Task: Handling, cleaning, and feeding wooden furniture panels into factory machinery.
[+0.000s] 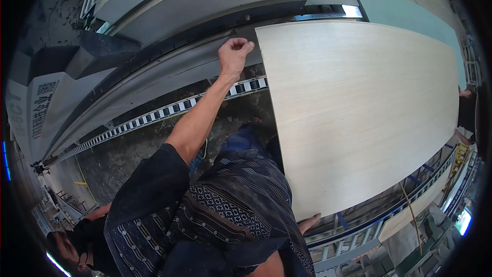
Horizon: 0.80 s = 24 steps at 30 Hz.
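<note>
A large pale wood-grain panel (359, 107) lies flat across the right half of the head view. My left hand (234, 57) is raised just off the panel's far left corner, its fingers curled in toward the thumb; I see nothing between them and a small gap separates it from the panel. Down at the panel's near edge is my right hand (309, 223), with the thumb against the board and the other fingers hidden. At the panel's right end another person's hand (464, 137) touches the edge.
A long grey machine (205, 15) runs along the far side, with a roller track (169, 110) in front of it. A pale green board (405, 13) lies beyond the panel. Blue-grey racks (359, 241) stand at the near right. Another person (72, 249) is at the lower left.
</note>
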Each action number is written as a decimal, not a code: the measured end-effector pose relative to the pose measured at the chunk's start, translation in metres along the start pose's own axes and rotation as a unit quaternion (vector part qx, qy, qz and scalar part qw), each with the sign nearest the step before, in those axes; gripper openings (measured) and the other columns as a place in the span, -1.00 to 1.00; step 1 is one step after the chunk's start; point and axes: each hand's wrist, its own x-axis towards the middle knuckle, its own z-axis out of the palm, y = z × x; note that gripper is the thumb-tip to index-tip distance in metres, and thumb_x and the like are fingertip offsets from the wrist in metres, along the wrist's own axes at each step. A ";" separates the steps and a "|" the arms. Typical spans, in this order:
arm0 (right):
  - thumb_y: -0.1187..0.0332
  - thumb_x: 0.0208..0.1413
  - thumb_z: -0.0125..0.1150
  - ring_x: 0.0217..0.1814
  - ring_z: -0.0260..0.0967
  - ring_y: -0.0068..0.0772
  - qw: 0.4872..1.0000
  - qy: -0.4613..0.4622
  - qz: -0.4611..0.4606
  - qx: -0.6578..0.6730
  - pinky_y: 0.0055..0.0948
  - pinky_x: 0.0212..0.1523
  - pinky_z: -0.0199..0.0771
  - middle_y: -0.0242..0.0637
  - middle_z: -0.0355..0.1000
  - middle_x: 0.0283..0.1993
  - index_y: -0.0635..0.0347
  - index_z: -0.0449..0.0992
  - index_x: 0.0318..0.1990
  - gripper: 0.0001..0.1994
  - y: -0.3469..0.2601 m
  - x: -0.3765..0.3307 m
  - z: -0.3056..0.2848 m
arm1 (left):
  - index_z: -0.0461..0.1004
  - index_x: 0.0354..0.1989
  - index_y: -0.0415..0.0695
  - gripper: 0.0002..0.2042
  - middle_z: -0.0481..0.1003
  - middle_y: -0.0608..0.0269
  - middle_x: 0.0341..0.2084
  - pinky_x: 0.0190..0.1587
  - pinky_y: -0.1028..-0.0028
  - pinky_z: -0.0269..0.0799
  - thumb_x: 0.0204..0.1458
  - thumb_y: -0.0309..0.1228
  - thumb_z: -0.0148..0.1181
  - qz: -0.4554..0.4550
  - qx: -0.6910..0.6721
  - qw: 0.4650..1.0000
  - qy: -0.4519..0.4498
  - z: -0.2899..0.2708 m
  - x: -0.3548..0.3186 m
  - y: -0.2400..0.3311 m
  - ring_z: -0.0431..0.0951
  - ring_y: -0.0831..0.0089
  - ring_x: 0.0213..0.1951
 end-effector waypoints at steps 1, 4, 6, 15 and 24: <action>-0.31 0.23 -0.36 0.40 0.09 -0.07 1.000 0.000 -0.001 -0.001 -0.15 0.32 0.16 -0.13 0.09 0.43 0.13 0.09 0.40 -0.20 -0.001 -0.001 0.001 | 0.54 -0.27 -0.23 -0.86 0.58 0.24 -0.32 -0.23 0.51 0.50 0.07 -0.43 0.29 -0.047 -0.043 0.998 0.010 -0.001 0.005 -0.001 0.54 0.55 -0.32; -0.31 0.24 -0.38 0.41 0.07 -0.06 1.000 0.005 0.007 -0.013 -0.16 0.34 0.11 -0.11 0.08 0.43 0.15 0.08 0.40 -0.20 -0.002 -0.004 0.002 | 0.48 -0.27 -0.18 -0.89 0.58 0.21 -0.27 -0.22 0.44 0.52 0.16 -0.41 0.20 -0.125 -0.139 0.982 0.020 0.002 0.016 0.001 0.54 0.51 -0.28; -0.31 0.23 -0.37 0.41 0.07 -0.06 1.000 0.029 0.001 -0.011 -0.16 0.35 0.09 -0.11 0.08 0.43 0.15 0.08 0.40 -0.20 -0.001 -0.006 0.004 | 0.45 -0.24 -0.17 -0.90 0.58 0.19 -0.22 -0.20 0.41 0.53 0.21 -0.41 0.13 -0.154 -0.192 0.969 0.020 0.006 0.019 0.008 0.54 0.48 -0.25; -0.31 0.22 -0.36 0.41 0.07 -0.05 1.000 0.018 -0.005 -0.010 -0.14 0.35 0.09 -0.08 0.06 0.44 0.14 0.08 0.40 -0.19 -0.005 -0.015 0.011 | 0.40 -0.12 -0.18 -0.87 0.54 0.09 -0.10 -0.08 0.32 0.54 0.28 -0.46 -0.06 -0.201 -0.317 0.925 -0.049 -0.007 0.005 0.040 0.54 0.38 -0.13; -0.23 0.22 -0.16 0.34 0.14 -0.15 0.998 0.042 0.020 0.051 -0.15 0.30 0.11 -0.12 0.16 0.36 0.11 0.20 0.34 -0.28 -0.002 -0.005 0.007 | 0.45 -0.19 -0.26 -0.91 0.56 0.09 -0.25 -0.13 0.41 0.58 0.21 -0.51 0.09 -0.164 -0.348 0.917 -0.107 -0.024 -0.015 0.060 0.57 0.41 -0.25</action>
